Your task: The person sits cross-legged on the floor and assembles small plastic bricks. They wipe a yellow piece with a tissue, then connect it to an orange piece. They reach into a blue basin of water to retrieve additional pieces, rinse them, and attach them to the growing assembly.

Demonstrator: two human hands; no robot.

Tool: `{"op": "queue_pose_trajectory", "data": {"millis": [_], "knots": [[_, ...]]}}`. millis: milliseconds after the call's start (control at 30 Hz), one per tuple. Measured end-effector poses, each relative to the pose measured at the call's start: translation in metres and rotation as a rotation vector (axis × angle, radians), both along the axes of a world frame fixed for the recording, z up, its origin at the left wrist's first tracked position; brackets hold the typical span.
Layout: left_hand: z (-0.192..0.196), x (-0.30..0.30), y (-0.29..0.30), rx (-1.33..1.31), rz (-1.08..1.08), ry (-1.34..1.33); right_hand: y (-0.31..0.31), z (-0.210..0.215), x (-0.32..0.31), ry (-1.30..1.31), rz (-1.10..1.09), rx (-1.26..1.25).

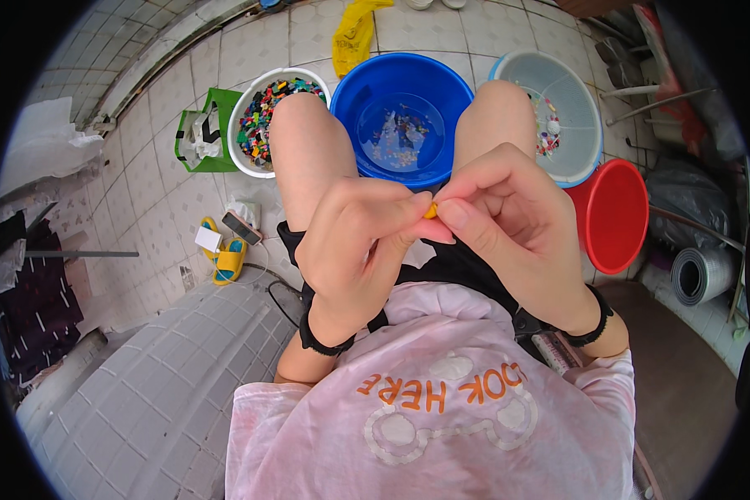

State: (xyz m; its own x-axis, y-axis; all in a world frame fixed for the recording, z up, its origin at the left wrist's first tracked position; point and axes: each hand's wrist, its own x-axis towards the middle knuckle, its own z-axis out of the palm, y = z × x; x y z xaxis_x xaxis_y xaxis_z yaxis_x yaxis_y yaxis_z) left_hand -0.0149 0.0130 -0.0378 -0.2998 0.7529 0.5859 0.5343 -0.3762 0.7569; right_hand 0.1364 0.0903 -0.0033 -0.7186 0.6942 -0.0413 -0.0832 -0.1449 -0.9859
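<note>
Over my lap, my left hand and my right hand meet fingertip to fingertip. Pinched between them is a small yellow piece, mostly covered by the fingers, so its exact kind does not show. Both thumbs and forefingers close on it, and the other fingers are curled. Just beyond the hands, between my knees, stands a blue basin of water with many tiny coloured pieces at its bottom. A white basin heaped with colourful toy bricks is past my left knee.
Past my right knee stands a pale translucent basin with a few small pieces. A red basin is nearer on that side. At left are a green bag, a phone and yellow slippers. A yellow plastic bag lies on the tiles ahead.
</note>
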Motion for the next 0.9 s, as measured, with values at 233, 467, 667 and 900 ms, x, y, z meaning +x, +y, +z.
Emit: {"op": "queue_pose_trajectory", "data": {"millis": [233,467,667,900], "knots": [[-0.007,-0.003,0.000,0.083,-0.023,-0.025,0.007,0.004,0.004,0.079,0.047,-0.465],[-0.016,-0.001,-0.002,0.065,-0.080,-0.324,-0.010,0.005,0.005,0.016,-0.030,-0.084],[-0.015,0.003,-0.003,0.042,-0.141,-0.429,-0.008,-0.005,0.005,-0.129,-0.138,0.556],[-0.012,0.003,-0.003,0.042,-0.154,-0.573,-0.008,0.005,0.006,0.059,-0.068,-0.149]]}}
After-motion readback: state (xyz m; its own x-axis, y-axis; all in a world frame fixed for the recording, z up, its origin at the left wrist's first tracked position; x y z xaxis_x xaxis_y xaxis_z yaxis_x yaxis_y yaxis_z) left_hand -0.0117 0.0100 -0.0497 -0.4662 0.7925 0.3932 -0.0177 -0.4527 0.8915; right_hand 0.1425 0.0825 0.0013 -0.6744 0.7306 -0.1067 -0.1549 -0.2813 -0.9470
